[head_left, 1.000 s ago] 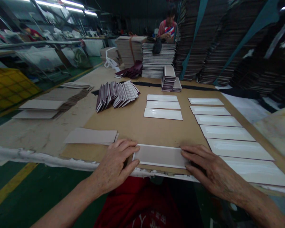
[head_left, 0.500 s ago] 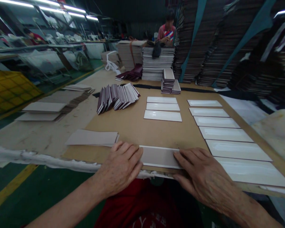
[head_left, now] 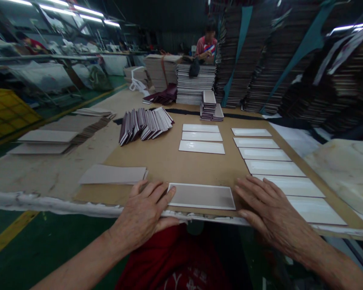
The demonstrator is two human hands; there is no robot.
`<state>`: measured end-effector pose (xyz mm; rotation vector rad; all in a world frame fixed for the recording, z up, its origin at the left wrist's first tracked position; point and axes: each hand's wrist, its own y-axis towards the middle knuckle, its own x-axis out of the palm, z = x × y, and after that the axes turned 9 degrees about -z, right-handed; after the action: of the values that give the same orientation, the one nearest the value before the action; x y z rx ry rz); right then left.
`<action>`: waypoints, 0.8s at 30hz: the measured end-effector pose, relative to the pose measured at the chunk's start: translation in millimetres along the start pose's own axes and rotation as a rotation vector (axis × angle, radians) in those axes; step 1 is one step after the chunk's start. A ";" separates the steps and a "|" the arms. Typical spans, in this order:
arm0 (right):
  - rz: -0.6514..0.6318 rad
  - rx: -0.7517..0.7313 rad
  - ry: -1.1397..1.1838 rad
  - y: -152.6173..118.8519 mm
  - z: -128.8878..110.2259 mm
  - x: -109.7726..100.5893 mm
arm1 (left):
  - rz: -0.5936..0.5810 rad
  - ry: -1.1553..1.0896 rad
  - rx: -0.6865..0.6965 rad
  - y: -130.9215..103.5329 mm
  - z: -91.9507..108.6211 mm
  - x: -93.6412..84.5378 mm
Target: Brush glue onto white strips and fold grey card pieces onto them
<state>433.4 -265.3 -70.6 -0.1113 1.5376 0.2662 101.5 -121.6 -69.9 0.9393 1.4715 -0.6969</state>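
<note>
A grey panel with a white border [head_left: 202,196] lies flat at the table's front edge. My left hand [head_left: 148,207] rests at its left end, fingers apart, a fingertip touching its corner. Just past the right end is my right hand [head_left: 268,205], fingers spread, near the glossy white panels. Those glossy white panels [head_left: 275,168] form a column on the right. More white panels [head_left: 202,146] lie in a short column mid-table. Grey boards [head_left: 113,174] sit left of my left hand.
Fanned dark-edged pieces [head_left: 145,125] lie behind, with a small stack [head_left: 208,105] right of them. Larger grey boards [head_left: 46,137] are at left. Tall stacks [head_left: 196,84] stand at the back, a person [head_left: 206,46] behind them. A pale bulky object [head_left: 345,171] is at right.
My right hand has come off the bordered panel and moved right, uncovering its right end. My left hand has shifted slightly left. The whole view has turned a little.
</note>
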 end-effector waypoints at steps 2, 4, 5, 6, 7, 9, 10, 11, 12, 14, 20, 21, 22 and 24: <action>-0.014 -0.025 0.062 0.2 3.1 1.6 | -0.008 -0.010 -0.006 0.5 0.0 1.2; -0.057 -0.089 0.118 2.8 0.1 6.8 | -0.018 -0.026 -0.006 0.9 0.2 1.3; -0.078 -0.108 0.139 4.1 -2.9 9.7 | -0.023 -0.036 -0.002 0.7 0.1 1.2; -0.093 -0.113 0.154 5.2 -6.4 11.9 | -0.023 -0.046 -0.001 0.0 -0.2 1.3; -0.099 -0.103 0.164 6.0 -10.1 13.1 | -0.019 -0.057 -0.001 -1.2 -1.0 1.8; -0.094 -0.089 0.180 7.0 -17.7 11.9 | 0.003 -0.082 0.010 -4.9 -3.6 4.2; -0.085 -0.100 0.189 7.7 -21.3 9.8 | 0.020 -0.095 0.017 -7.0 -5.5 6.3; -0.060 -0.126 0.194 8.7 -24.6 6.9 | 0.038 -0.105 0.027 -9.2 -7.8 9.0; -0.023 -0.162 0.194 10.1 -27.2 3.6 | 0.055 -0.112 0.037 -11.1 -10.3 12.1; 0.100 -0.256 0.168 13.6 -29.6 -4.2 | 0.085 -0.115 0.051 -14.0 -15.2 18.7; 0.422 -0.305 -0.119 20.7 10.5 -37.1 | 0.240 -0.106 -0.011 -19.7 -25.9 38.4; 0.449 -0.256 -0.152 24.4 25.8 -42.4 | 0.262 -0.096 -0.024 -20.0 -28.1 42.9; 0.474 -0.201 -0.175 30.4 43.1 -46.8 | 0.287 -0.080 -0.023 -19.9 -30.5 48.1; 0.491 -0.081 -0.208 51.2 80.7 -52.2 | 0.338 -0.035 0.037 -18.4 -34.7 59.4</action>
<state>498.8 -201.9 -11.0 0.2287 1.3295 0.7081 69.4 -91.7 -126.0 1.1643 1.2321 -0.4907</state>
